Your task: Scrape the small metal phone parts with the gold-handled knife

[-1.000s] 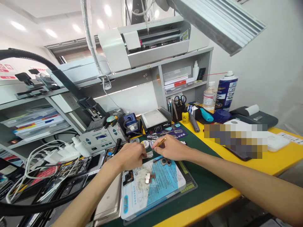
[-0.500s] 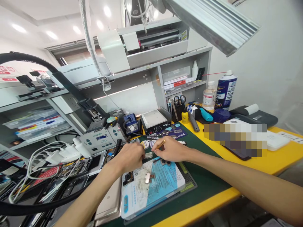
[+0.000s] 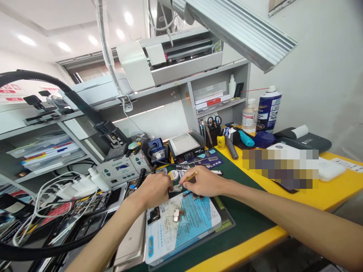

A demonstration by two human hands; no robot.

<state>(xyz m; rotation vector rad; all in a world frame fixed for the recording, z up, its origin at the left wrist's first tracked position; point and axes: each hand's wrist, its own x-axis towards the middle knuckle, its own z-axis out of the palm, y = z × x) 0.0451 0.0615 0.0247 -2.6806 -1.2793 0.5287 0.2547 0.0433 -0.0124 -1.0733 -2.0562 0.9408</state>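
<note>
My right hand (image 3: pixel 204 181) is closed round a thin gold-coloured pen-like tool (image 3: pixel 191 176). Its lower end points at a small pale piece (image 3: pixel 177 188) between my two hands, too small to make out. My left hand (image 3: pixel 156 187) is curled with its fingertips at the left side of that piece; what they pinch is hidden. Below both hands lies a blue and white box (image 3: pixel 193 223). On it rest a coppery small part with a flex tail (image 3: pixel 177 215), a black small module (image 3: pixel 153 215) and some dark round parts (image 3: pixel 195 196) beneath my right hand.
A gold-coloured flat device (image 3: pixel 129 241) lies left of the box, beside white cables and chargers (image 3: pixel 82 185). Behind stand a grey soldering station (image 3: pixel 119 170) and a flat heating plate (image 3: pixel 184 145). A yellow bottle (image 3: pixel 221 142) and spray can (image 3: pixel 269 111) are at right.
My right hand has shifted slightly left, and the gold-coloured tool's end is lower, closer to the pale piece. My left hand stays nearly still. The view has shifted a little.
</note>
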